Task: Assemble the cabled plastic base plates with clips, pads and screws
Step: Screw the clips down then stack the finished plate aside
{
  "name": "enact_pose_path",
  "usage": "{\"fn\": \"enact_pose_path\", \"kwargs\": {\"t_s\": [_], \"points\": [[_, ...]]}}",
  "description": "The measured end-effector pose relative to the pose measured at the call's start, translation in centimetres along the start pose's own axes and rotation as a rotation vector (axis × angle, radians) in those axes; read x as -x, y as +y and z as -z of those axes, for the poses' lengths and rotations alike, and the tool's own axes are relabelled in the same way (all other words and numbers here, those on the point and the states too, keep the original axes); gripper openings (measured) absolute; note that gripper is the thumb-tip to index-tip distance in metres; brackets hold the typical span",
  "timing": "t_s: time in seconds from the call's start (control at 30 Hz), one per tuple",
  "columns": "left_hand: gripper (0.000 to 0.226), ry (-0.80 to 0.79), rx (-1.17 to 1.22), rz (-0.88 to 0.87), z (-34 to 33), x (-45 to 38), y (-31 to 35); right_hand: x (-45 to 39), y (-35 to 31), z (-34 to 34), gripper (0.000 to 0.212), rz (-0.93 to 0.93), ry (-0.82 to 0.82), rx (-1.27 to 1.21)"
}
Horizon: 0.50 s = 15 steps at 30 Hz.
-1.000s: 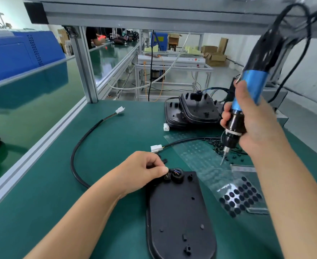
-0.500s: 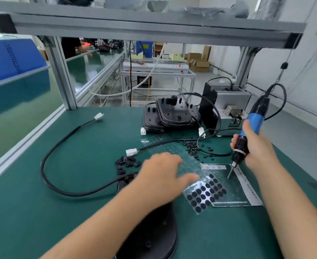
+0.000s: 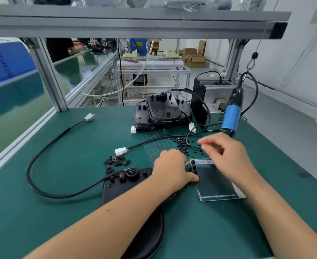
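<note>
A black plastic base plate (image 3: 116, 187) lies in front of me, partly under my left forearm, with its black cable (image 3: 42, 156) looping left to a white connector (image 3: 89, 116). My left hand (image 3: 170, 169) pinches the left edge of the pad sheet (image 3: 215, 184), and that edge curls up with several round black pads on it. Just above the sheet hovers my right hand (image 3: 228, 156), blurred, its fingers loose and holding nothing. Behind it hangs the blue electric screwdriver (image 3: 231, 116). Small black clips (image 3: 114, 161) lie above the plate, loose screws (image 3: 182, 143) farther back.
A stack of cabled base plates (image 3: 161, 113) sits at the back, beside a grey screw feeder box (image 3: 213, 98). A second cable with a white connector (image 3: 120, 151) crosses the green mat. An aluminium frame post (image 3: 49, 77) stands at the back left.
My right hand has let go of the screwdriver, which now hangs on its own, and has moved over the pad sheet. My left hand went from the plate to the sheet's edge.
</note>
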<state>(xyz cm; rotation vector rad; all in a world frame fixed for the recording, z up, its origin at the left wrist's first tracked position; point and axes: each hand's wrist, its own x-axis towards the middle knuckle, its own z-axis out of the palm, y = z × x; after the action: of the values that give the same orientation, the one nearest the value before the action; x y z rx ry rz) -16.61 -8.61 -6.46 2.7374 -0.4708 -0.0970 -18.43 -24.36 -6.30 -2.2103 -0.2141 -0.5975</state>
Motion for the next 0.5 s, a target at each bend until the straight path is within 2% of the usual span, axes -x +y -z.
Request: {"fn": "enact_pose_path", "kwargs": {"t_s": [0.07,0.1,0.23,0.4,0.5], "points": [[0.055,0.000,0.033,-0.006,0.2,-0.1,-0.5,0.2,0.1,-0.4,0.020,0.044,-0.272,0.070],[0.056,-0.001,0.037,-0.011,0.2,-0.2,-0.6,0.2,0.3,-0.6,0.020,0.056,-0.328,0.123],[0.054,-0.020,0.032,-0.009,0.1,-0.3,-0.6,0.1,0.6,-1.0,0.018,0.056,-0.341,0.154],[0.039,-0.045,0.049,-0.008,-0.2,-0.4,-0.6,0.1,0.7,-1.3,0.013,0.108,-0.323,0.199],[0.042,-0.042,0.061,-0.022,-0.4,-0.4,-0.6,0.2,0.6,-1.4,0.013,0.167,-0.290,0.217]]}}
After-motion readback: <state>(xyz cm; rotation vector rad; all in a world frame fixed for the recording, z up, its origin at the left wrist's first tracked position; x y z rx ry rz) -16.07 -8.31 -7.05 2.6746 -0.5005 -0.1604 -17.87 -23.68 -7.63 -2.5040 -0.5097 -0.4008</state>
